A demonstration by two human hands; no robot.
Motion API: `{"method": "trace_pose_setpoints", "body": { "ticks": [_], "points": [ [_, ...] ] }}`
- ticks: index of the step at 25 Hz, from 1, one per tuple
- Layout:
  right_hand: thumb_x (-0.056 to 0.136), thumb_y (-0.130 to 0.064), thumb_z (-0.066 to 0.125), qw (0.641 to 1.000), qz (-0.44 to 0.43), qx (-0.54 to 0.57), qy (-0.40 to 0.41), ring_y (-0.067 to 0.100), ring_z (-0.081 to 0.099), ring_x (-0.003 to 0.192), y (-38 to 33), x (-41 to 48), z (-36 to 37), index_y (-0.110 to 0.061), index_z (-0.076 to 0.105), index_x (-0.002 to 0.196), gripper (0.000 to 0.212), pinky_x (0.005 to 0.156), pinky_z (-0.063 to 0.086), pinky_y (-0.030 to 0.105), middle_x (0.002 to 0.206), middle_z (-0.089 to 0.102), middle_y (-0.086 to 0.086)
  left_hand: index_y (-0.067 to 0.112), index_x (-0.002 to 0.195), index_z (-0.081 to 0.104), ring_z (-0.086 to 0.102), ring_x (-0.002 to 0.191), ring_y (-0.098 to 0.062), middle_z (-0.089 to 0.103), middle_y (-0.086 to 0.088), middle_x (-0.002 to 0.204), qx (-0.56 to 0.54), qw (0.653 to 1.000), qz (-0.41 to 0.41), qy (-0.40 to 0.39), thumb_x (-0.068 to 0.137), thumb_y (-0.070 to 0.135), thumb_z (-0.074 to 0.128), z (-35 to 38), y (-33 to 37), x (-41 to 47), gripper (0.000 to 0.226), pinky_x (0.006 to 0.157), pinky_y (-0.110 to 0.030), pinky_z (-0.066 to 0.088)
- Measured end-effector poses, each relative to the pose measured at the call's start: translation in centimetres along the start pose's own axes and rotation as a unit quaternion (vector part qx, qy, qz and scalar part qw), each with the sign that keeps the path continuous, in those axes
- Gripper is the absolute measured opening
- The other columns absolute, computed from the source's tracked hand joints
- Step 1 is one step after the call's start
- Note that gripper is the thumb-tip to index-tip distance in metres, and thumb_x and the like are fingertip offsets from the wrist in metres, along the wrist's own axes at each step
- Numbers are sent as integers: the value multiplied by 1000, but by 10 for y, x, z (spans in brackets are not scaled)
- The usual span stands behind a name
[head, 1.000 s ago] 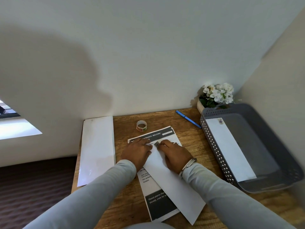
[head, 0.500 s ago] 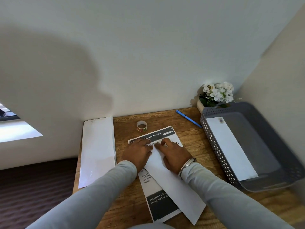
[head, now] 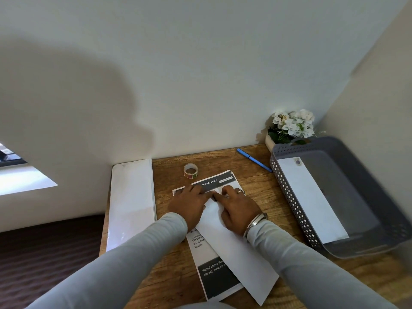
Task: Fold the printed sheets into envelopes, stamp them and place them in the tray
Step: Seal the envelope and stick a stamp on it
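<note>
Your grips lie flat, holding nothing: left hand (head: 189,206) and right hand (head: 237,210) press the far end of the black-and-white printed paper sheet (head: 240,259), whose long axis runs toward you, rightward.

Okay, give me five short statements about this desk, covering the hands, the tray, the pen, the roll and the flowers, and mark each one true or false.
1. The left hand and right hand both rest on the white sheet lying over the printed sheet. True.
2. The grey tray holds nothing. False: one white envelope lies in it.
3. The blue pen lies inside the tray. False: it lies on the desk, just outside the tray's far corner.
4. The sticker roll sits on the desk beyond the hands. True.
5. The flowers stand at the desk's left edge. False: they stand in the far right corner, behind the tray.
</note>
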State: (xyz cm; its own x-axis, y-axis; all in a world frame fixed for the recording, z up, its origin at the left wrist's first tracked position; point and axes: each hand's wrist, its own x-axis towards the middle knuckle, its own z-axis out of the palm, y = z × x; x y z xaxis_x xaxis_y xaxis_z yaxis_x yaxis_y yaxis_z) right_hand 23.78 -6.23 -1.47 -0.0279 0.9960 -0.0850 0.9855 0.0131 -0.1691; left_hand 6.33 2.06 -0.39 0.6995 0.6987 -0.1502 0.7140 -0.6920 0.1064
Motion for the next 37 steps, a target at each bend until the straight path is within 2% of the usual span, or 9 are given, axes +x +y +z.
{"method": "trace_pose_setpoints", "body": {
  "ticks": [3,9,14,19,23,29,35,37],
  "points": [
    [88,-36,47,1000,-1,8,0,25,53,108,2,0,2,-29,40,147,60,77,53,35,134,46,4,34,150,36,35,138,-29,40,-2,151,41,999,2,-6,101,38,48,4,2,0,51,108,-46,41],
    [94,-33,46,1000,-7,14,11,25,52,114,6,-3,3,-30,43,147,53,87,54,36,138,47,3,33,149,38,34,139,-31,37,-4,151,55,998,-12,-7,103,40,44,8,5,-1,47,107,-49,42],
    [93,-30,50,999,-17,3,31,31,55,119,9,-11,1,-26,55,140,47,93,52,40,138,56,8,31,150,38,33,138,-33,36,-6,152,70,997,-10,-12,103,38,42,7,6,0,48,106,-52,42],
    [94,-31,49,999,-24,-22,32,31,58,118,8,-13,-2,-26,56,138,46,93,53,41,135,59,7,30,153,32,30,142,-34,32,-8,155,78,997,-13,-7,104,41,39,8,8,-4,51,110,-52,38],
    [92,-30,54,999,-33,-34,17,31,60,111,7,-12,0,-30,51,139,47,84,57,43,132,59,7,30,154,30,29,142,-34,31,-9,155,84,996,-14,-6,103,43,40,9,9,-4,53,111,-53,37],
    [86,-29,69,996,-63,-58,8,30,61,111,7,-12,1,-33,62,129,43,85,57,42,133,60,8,29,154,29,28,144,-34,31,-9,157,82,997,-11,-4,103,44,41,11,8,-6,54,113,-53,35],
    [87,-18,61,998,-38,15,52,28,61,101,8,-14,2,-21,66,125,39,86,54,38,122,63,4,29,154,27,28,143,-34,30,-9,157,78,997,-8,-4,103,44,41,12,6,-6,55,113,-53,34],
    [86,-19,59,998,-27,23,52,27,59,105,6,-13,1,-19,64,127,41,90,52,38,125,61,3,29,154,27,28,143,-34,30,-9,157,78,997,-5,-4,103,44,41,11,6,-6,55,113,-52,35]
  ]
}}
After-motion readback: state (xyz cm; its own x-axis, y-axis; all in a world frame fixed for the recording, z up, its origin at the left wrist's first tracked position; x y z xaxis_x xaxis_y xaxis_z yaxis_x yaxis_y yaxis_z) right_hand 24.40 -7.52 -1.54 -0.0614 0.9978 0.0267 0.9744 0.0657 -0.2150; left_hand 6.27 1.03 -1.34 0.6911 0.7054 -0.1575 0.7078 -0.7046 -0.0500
